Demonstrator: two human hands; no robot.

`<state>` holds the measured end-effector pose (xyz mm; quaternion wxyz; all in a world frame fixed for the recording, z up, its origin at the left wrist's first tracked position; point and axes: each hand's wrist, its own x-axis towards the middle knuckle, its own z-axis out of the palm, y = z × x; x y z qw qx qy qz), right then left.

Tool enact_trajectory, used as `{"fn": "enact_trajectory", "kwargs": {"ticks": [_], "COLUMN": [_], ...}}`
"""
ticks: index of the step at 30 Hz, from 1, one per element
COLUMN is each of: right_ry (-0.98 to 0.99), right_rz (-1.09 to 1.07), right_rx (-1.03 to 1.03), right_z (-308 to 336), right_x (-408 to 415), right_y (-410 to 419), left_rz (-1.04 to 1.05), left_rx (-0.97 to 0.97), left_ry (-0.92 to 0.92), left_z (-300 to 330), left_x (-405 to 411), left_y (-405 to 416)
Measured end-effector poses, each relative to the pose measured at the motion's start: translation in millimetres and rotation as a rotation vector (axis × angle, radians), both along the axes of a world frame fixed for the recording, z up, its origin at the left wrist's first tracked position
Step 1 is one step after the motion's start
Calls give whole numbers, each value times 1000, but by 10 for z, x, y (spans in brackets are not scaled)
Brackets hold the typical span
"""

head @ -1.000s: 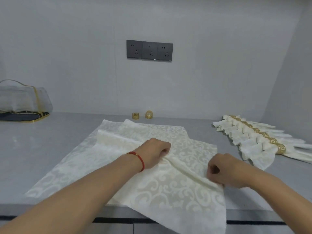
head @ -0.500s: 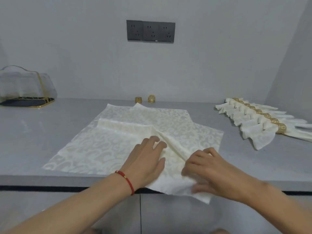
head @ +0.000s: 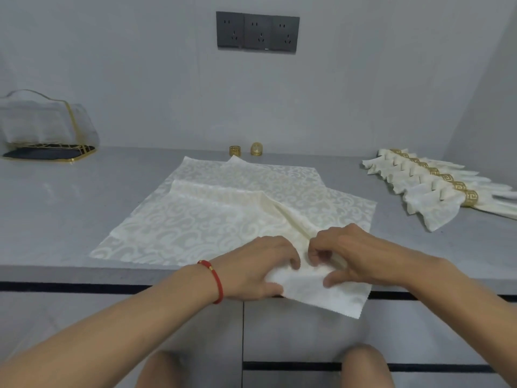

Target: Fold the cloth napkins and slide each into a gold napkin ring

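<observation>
A cream patterned cloth napkin (head: 223, 217) lies spread on the grey counter, with a raised fold running toward me and its near corner hanging over the counter's front edge. Another napkin of the same cloth (head: 291, 175) lies under it. My left hand (head: 257, 270) and my right hand (head: 352, 253) meet at that near corner, fingers pinching the cloth. Two gold napkin rings (head: 236, 150) (head: 256, 149) stand at the back by the wall. A row of folded napkins in gold rings (head: 436, 186) lies at the right.
The grey counter (head: 84, 197) ends at a front edge just under my hands. A clear holder with gold trim on a dark base (head: 47, 127) stands at the far left. Dark wall sockets (head: 257, 32) sit above the rings. My knees show below.
Both hands have come toward me and closer together, from flat on the napkin's fold to pinching its near corner at the counter's edge. The view has tilted down.
</observation>
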<state>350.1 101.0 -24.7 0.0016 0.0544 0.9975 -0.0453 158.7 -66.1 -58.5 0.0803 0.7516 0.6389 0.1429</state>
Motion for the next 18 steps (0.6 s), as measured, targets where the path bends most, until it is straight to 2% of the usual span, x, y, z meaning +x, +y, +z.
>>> {"fn": "enact_trajectory", "kwargs": {"ticks": [2, 7, 11, 13, 18], "right_ry": [38, 52, 123, 158, 296], "right_rz": [-15, -119, -136, -123, -142], "right_rx": [-29, -144, -328, -386, -590], "right_z": [-37, 86, 279, 369, 442], "right_x": [17, 3, -37, -85, -336], "right_y": [-7, -60, -213, -301, -440], "left_rz": [31, 53, 124, 134, 256], "left_rx": [-38, -123, 8, 71, 39], "left_ry": [-58, -12, 108, 24, -313], "left_z": [54, 134, 128, 217, 497], "left_x": [14, 87, 44, -35, -284], "left_y": [-17, -93, -203, -296, -476]}}
